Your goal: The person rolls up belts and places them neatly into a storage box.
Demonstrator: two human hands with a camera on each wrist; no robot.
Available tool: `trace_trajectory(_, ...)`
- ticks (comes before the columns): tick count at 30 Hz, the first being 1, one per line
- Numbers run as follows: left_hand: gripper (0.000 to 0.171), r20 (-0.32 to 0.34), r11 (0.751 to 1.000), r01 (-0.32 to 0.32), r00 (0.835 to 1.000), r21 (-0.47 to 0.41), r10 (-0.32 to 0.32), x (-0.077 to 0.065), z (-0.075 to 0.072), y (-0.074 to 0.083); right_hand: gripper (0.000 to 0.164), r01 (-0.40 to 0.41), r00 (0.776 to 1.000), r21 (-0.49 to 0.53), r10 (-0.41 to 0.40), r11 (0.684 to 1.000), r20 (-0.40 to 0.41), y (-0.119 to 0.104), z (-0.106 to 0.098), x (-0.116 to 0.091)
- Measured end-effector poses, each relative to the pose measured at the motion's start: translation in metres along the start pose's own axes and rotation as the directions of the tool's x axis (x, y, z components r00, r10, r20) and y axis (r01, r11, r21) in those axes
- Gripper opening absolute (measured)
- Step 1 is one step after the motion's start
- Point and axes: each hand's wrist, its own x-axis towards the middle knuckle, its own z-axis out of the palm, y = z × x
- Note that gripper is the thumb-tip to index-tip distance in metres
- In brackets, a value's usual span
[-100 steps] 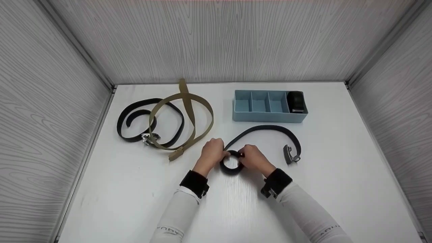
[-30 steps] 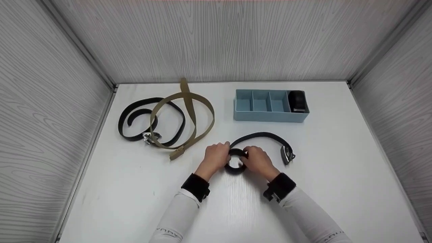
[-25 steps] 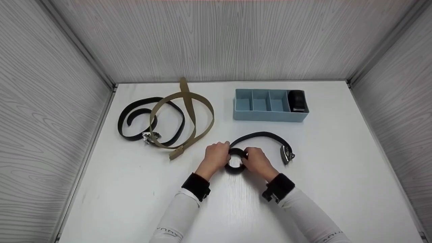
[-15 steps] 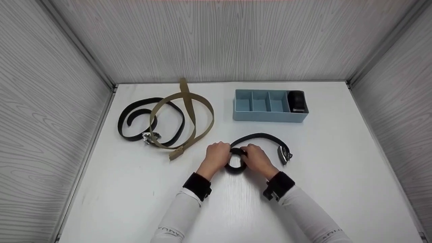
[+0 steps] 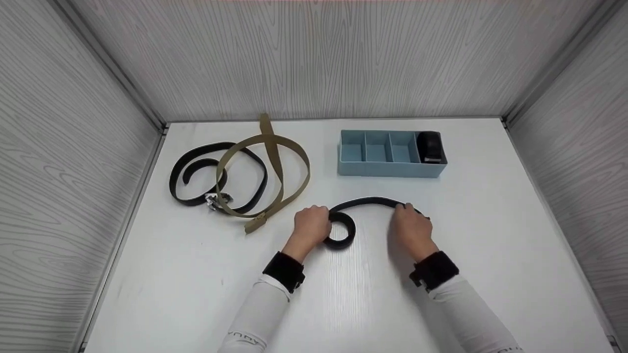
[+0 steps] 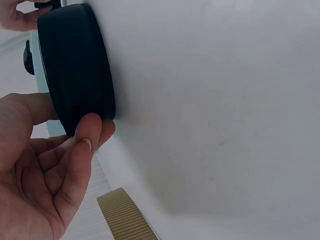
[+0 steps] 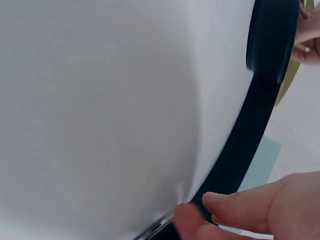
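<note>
A black belt stands on its edge on the white table, one end rolled into a coil and the rest curving off to the right. My left hand pinches the coil's left side, thumb inside the ring and fingers outside, as the left wrist view shows. Farther right, my right hand holds the strap between thumb and fingers close to its buckle end. That buckle is mostly hidden beneath the right hand; a blurred metallic edge shows in the right wrist view.
Behind the hands stands a blue divided box, with a rolled black belt in its rightmost compartment. To the left lie a loose tan belt and another black belt with a silver buckle, overlapping each other.
My right hand has left the coil and moved right along the strap to the buckle end, now covering the buckle. The left hand stays on the coil, which has shifted slightly left.
</note>
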Motion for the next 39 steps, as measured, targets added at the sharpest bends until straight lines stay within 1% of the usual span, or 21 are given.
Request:
trace_trajectory(2, 0.009, -0.004, 1.000, 0.016, 1.000, -0.015, -0.016, 0.000, -0.001, -0.002, 0.020, 0.000, 1.000, 0.025, -0.001, 1.000, 0.015, 0.008, -0.003, 0.000)
trace_trajectory(5, 0.009, -0.003, 0.999, 0.027, 1.000, -0.028, -0.027, -0.001, -0.002, -0.003, 0.021, -0.021, 0.998, 0.097, 0.016, 0.995, 0.054, 0.021, -0.008, 0.001)
trace_trajectory(8, 0.008, 0.003, 0.999, 0.036, 0.999, -0.032, -0.036, -0.002, -0.003, -0.004, 0.026, -0.062, 0.994, 0.179, 0.044, 0.982, 0.102, 0.036, -0.014, 0.001)
trace_trajectory(10, 0.008, 0.001, 0.999, 0.043, 0.999, -0.034, -0.043, -0.003, -0.003, -0.005, 0.027, -0.088, 0.991, 0.228, 0.062, 0.970, 0.119, 0.047, -0.019, 0.001)
trace_trajectory(14, 0.008, -0.010, 0.998, 0.054, 0.998, -0.038, -0.055, -0.003, -0.003, -0.007, 0.028, -0.103, 0.991, 0.287, 0.073, 0.952, 0.113, 0.065, -0.025, -0.002)
trace_trajectory(17, 0.007, 0.003, 0.997, 0.064, 0.998, -0.041, -0.064, -0.003, -0.003, -0.006, 0.027, -0.110, 0.992, 0.297, 0.086, 0.949, 0.092, 0.066, -0.025, -0.003)
trace_trajectory(20, 0.008, 0.023, 0.995, 0.085, 0.996, -0.057, -0.083, -0.004, -0.002, -0.003, 0.024, -0.106, 0.994, 0.309, 0.095, 0.945, 0.050, 0.052, -0.020, -0.004)
trace_trajectory(22, 0.009, 0.032, 0.992, 0.105, 0.994, -0.073, -0.103, -0.004, -0.001, 0.000, 0.022, -0.068, 0.998, 0.328, 0.065, 0.942, 0.021, 0.036, -0.015, -0.004)
trace_trajectory(23, 0.009, 0.033, 0.990, 0.114, 0.993, -0.087, -0.112, -0.004, -0.001, 0.001, 0.021, -0.044, 0.999, 0.347, 0.040, 0.937, 0.019, 0.026, -0.012, -0.004)
trace_trajectory(26, 0.012, 0.039, 0.982, 0.130, 0.991, -0.133, -0.126, -0.004, 0.000, 0.006, 0.026, -0.001, 0.996, 0.439, -0.040, 0.899, 0.084, -0.006, -0.003, -0.003)
trace_trajectory(28, 0.013, 0.047, 0.978, 0.133, 0.991, -0.161, -0.127, -0.005, 0.001, 0.007, 0.031, -0.001, 0.984, 0.497, -0.088, 0.868, 0.156, -0.026, 0.003, -0.002)
trace_trajectory(30, 0.014, 0.056, 0.975, 0.139, 0.990, -0.171, -0.131, -0.005, 0.002, 0.008, 0.032, -0.023, 0.966, 0.543, -0.121, 0.839, 0.228, -0.045, 0.007, -0.002)
trace_trajectory(32, 0.015, 0.061, 0.976, 0.141, 0.989, -0.164, -0.132, -0.006, 0.002, 0.008, 0.028, -0.022, 0.958, 0.563, -0.143, 0.826, 0.248, -0.060, 0.011, -0.001)
trace_trajectory(33, 0.015, 0.058, 0.978, 0.139, 0.990, -0.158, -0.131, -0.007, 0.002, 0.008, 0.025, -0.014, 0.959, 0.562, -0.147, 0.827, 0.241, -0.066, 0.013, -0.001)
trace_trajectory(35, 0.015, 0.049, 0.982, 0.126, 0.992, -0.142, -0.120, -0.007, 0.001, 0.008, 0.018, 0.020, 0.970, 0.538, -0.147, 0.843, 0.193, -0.075, 0.017, 0.000)
trace_trajectory(37, 0.014, 0.033, 0.987, 0.101, 0.995, -0.125, -0.097, -0.007, 0.000, 0.007, 0.014, 0.082, 0.983, 0.485, -0.152, 0.870, 0.106, -0.080, 0.021, 0.001)
trace_trajectory(39, 0.012, 0.017, 0.991, 0.075, 0.997, -0.111, -0.074, -0.007, -0.001, 0.006, 0.013, 0.139, 0.986, 0.421, -0.165, 0.896, 0.026, -0.083, 0.024, 0.001)
